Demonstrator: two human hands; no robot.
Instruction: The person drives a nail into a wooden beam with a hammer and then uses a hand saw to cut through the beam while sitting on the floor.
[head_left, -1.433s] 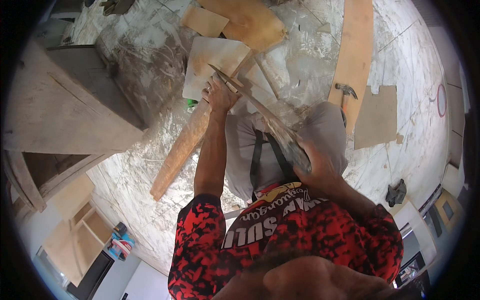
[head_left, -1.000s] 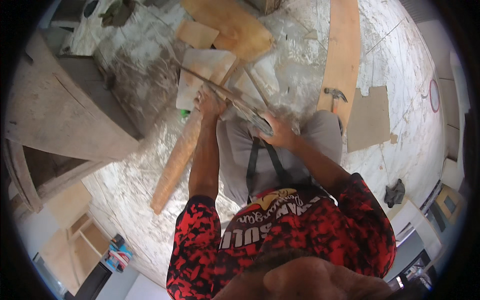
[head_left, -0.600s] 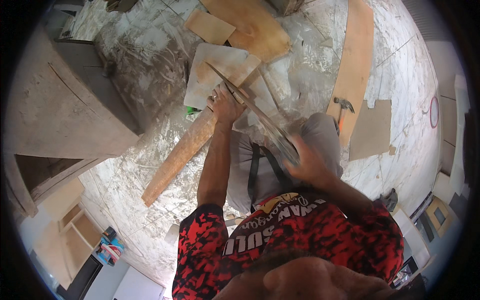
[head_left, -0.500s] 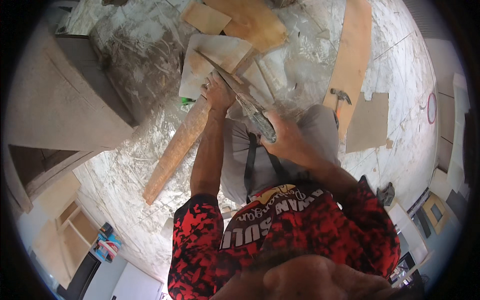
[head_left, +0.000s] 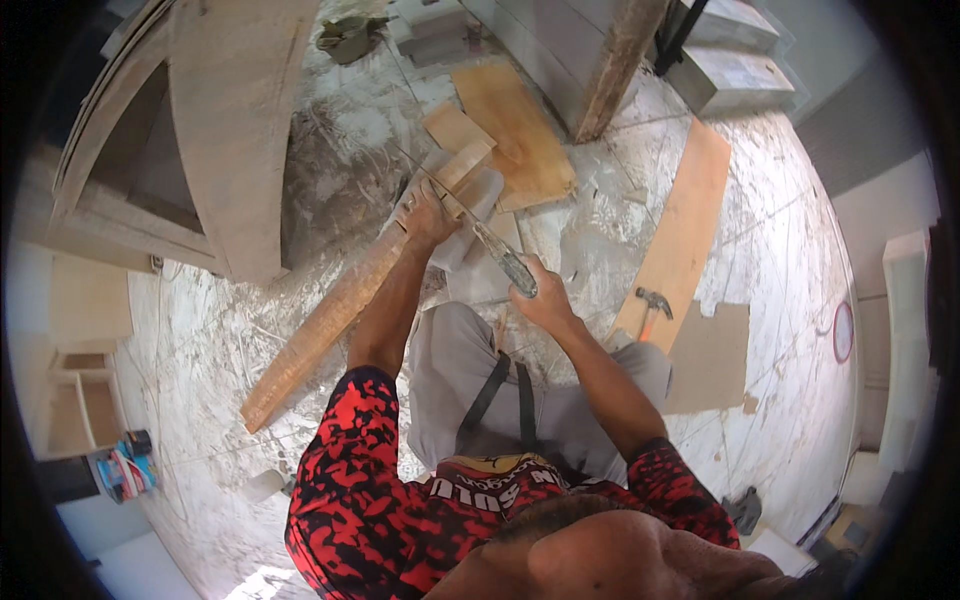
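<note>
A long wooden plank [head_left: 325, 335] runs diagonally from the lower left to a pale block [head_left: 487, 188], where its far part is propped. My left hand [head_left: 428, 215] is closed over the plank near the block, pressing on it. In my right hand [head_left: 545, 298] is the grip of a handsaw [head_left: 483, 234]. Its thin blade lies across the plank just beyond my left hand, seen nearly edge-on. The plank's far end sticks out past the blade. How deep the blade sits in the wood cannot be made out.
A hammer [head_left: 652, 304] rests on a long light board [head_left: 690, 215] to the right, beside a thin brown sheet [head_left: 715, 350]. Plywood pieces [head_left: 520, 140] lie ahead. A large wooden cabinet-like structure [head_left: 235, 140] stands at the left, and a post [head_left: 620, 75] at the back.
The view has shifted, bringing in more of the floor ahead. The saw blade, earlier showing its flat side, now appears edge-on across the plank. My left hand keeps its hold on the plank.
</note>
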